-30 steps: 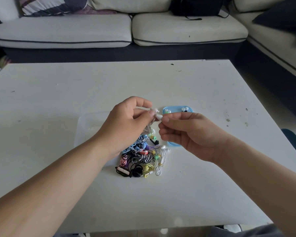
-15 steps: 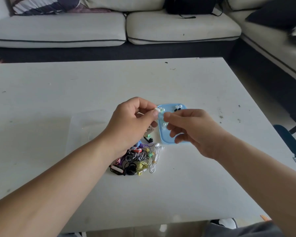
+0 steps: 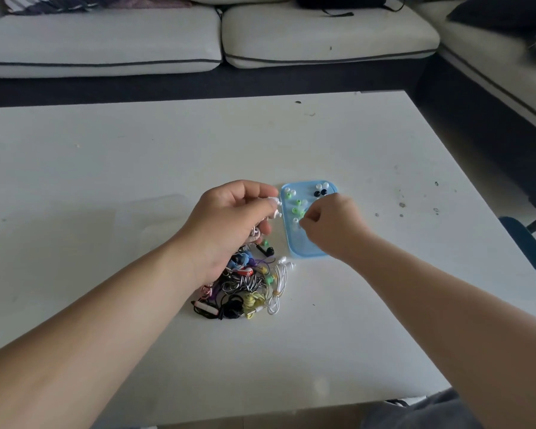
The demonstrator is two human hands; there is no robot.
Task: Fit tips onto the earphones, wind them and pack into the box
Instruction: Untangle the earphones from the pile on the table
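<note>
My left hand [image 3: 229, 218] grips a pair of white earphones [image 3: 274, 209]; both earbud ends stick out past my thumb toward the right, and the cord hangs down under the palm. My right hand [image 3: 331, 226] reaches down into the blue lid [image 3: 304, 249], fingertips pinched together among the loose white, green and black ear tips [image 3: 321, 188]. Whether it holds a tip is hidden by the fingers. A tangled pile of coloured earphones [image 3: 245, 286] lies on the white table [image 3: 106, 181] below my left hand.
A clear plastic box [image 3: 149, 224] lies on the table left of my left hand, partly behind the forearm. A light sofa [image 3: 322, 32] runs along the far edge and right side. A blue chair edge [image 3: 526, 243] shows at the right.
My right hand has left the earbud and dropped to the right into the blue lid. My left hand keeps holding the white earphones in about the same place.
</note>
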